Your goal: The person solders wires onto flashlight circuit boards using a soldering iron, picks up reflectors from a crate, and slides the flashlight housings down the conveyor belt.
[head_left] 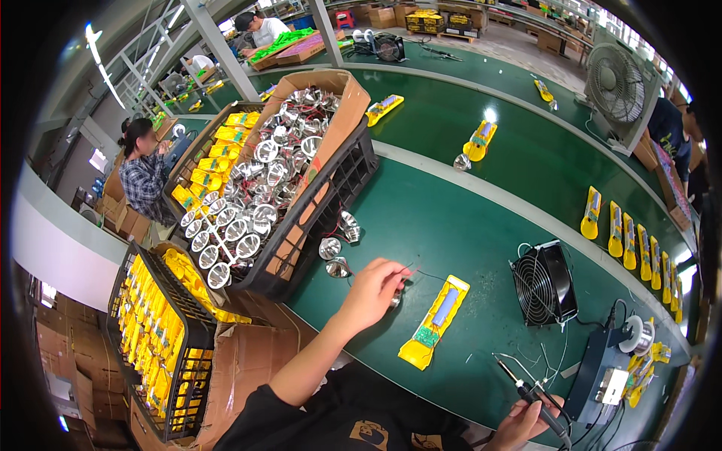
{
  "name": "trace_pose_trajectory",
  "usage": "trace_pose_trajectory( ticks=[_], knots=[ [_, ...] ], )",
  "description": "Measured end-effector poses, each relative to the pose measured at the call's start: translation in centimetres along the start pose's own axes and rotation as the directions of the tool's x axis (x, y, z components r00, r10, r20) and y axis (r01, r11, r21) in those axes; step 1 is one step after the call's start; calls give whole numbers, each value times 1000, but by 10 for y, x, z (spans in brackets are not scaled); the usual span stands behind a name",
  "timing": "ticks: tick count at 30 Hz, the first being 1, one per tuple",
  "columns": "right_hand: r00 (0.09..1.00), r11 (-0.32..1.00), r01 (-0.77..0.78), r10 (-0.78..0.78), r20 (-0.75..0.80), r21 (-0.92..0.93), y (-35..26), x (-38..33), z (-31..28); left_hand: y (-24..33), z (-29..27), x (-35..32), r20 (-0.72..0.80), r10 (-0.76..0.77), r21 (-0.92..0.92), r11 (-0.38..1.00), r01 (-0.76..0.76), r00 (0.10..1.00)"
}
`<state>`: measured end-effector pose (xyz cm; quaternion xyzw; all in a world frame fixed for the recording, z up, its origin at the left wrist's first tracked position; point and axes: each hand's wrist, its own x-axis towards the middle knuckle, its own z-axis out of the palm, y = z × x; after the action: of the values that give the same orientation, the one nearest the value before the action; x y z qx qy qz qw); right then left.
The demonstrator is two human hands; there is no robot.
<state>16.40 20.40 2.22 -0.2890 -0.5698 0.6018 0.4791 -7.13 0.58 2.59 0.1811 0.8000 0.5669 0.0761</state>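
My left hand pinches a thin dark wire above the green bench. A silver reflector cup shows partly beneath its fingers; the rest is hidden. Just right of that hand lies a yellow plastic housing, open side up, with a bluish-purple cylindrical battery and a small green circuit board inside. At the lower right, my right hand is closed around a soldering iron, its tip pointing up and left, apart from the housing. Several loose reflector cups rest left of my left hand.
A black crate heaped with reflectors and yellow housings stands at left, another crate below it. A small black fan, soldering station and solder spool sit at right. Beyond, a green conveyor carries yellow housings; co-workers sit farther off.
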Motion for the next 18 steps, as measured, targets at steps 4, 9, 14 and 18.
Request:
trace_pose_trajectory(
  ticks=[4,9,14,18],
  knots=[
    [996,999,-5,0,92,49,-2,9,10,-2,0,-37,-129,-37,-143,990,18,991],
    [982,999,24,-32,189,40,4,13,16,8,2,-80,-125,0,9,1000,1,992],
    [987,1000,5,-5,161,-1,15,7,17,14,18,-101,-113,-72,22,997,75,991],
    [992,997,-16,26,128,-74,15,-3,17,10,28,-105,-115,-44,0,999,45,992]
  ],
)
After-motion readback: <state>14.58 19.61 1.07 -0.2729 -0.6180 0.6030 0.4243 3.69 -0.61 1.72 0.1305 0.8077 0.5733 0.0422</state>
